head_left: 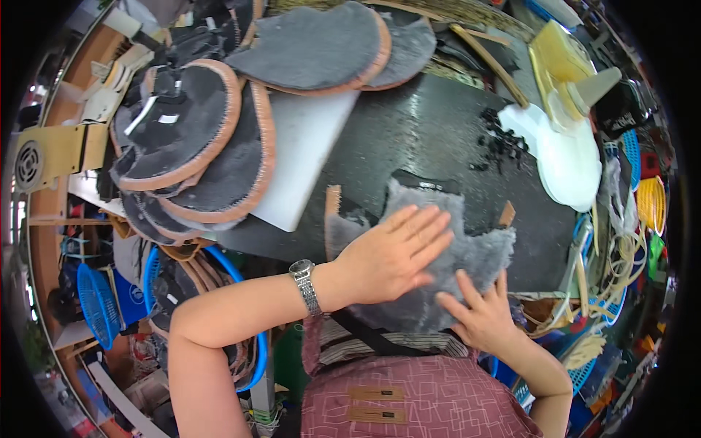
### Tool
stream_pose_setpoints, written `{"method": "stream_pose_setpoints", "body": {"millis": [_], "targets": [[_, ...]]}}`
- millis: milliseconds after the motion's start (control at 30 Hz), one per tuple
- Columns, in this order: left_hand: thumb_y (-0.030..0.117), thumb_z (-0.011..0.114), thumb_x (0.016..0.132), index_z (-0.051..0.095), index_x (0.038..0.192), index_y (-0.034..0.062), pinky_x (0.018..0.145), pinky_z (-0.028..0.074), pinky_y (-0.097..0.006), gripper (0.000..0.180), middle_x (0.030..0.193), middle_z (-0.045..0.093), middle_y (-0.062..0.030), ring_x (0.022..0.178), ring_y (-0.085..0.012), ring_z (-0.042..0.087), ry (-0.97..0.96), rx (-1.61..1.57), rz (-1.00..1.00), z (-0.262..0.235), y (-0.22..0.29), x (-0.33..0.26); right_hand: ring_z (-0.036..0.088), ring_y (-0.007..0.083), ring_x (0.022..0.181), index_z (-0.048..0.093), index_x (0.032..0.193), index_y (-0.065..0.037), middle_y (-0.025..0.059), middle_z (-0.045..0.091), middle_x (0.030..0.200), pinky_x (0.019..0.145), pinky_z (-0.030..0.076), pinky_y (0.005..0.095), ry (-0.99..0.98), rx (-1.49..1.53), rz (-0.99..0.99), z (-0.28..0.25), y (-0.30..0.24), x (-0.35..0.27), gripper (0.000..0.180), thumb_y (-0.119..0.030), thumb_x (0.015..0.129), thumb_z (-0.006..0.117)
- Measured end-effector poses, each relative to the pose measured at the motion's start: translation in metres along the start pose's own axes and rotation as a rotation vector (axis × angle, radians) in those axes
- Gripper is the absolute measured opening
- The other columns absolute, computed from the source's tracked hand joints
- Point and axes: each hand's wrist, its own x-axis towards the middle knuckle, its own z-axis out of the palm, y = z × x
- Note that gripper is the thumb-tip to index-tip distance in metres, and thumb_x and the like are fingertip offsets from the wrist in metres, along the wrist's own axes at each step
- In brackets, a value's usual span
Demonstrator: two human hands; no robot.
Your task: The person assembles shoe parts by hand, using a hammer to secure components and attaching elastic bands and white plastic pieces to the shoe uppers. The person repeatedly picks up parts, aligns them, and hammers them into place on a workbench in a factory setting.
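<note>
In front of me, at the near edge of the dark worktop, lies a grey fleecy piece [478, 252] with notched edges. My left hand [387, 254] rests flat on its middle, fingers stretched out and slightly apart. On the piece's near right part sits my right hand [483, 310], its fingers spread. A black strip with a small label [423, 181] shows at the far edge of the fleece. Tan edging [334, 198] sticks up at the piece's left, and a small tan tab [507, 213] shows at its right. What lies under my hands is hidden.
Grey padded pieces with tan stitched borders [232, 120] are piled at the left and far side. A white board [299, 164] lies partly beneath them. Small black bits [504, 142] lie beside a white sheet [573, 164] and a yellowish container [558, 55]. Blue baskets [98, 306] stand left.
</note>
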Motion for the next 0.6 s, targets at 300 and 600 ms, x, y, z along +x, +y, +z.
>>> {"method": "stream_pose_setpoints", "body": {"millis": [300, 600], "targets": [[0.027, 0.064, 0.08, 0.048, 0.129, 0.0043, 0.101, 0.035, -0.039, 0.056, 0.137, 0.044, -0.0123, 0.126, -0.025, 0.04, -0.117, 0.013, 0.006, -0.022, -0.027, -0.001, 0.029, 0.0534, 0.123, 0.044, 0.133, -0.019, 0.0206, 0.03, 0.143, 0.1, 0.021, 0.0677, -0.061, 0.037, 0.125, -0.012, 0.008, 0.011, 0.081, -0.029, 0.06, 0.077], [0.018, 0.062, 0.08, 0.061, 0.111, 0.0008, 0.089, 0.045, -0.036, 0.035, 0.121, 0.057, -0.0117, 0.102, -0.0277, 0.052, -0.142, -0.177, 0.062, -0.028, -0.069, 0.063, 0.054, 0.0239, 0.089, 0.056, 0.119, -0.013, 0.0084, 0.051, 0.13, 0.077, 0.046, 0.0352, -0.104, -0.096, -0.15, -0.068, 0.054, 0.034, 0.056, -0.029, 0.067, 0.069]]}}
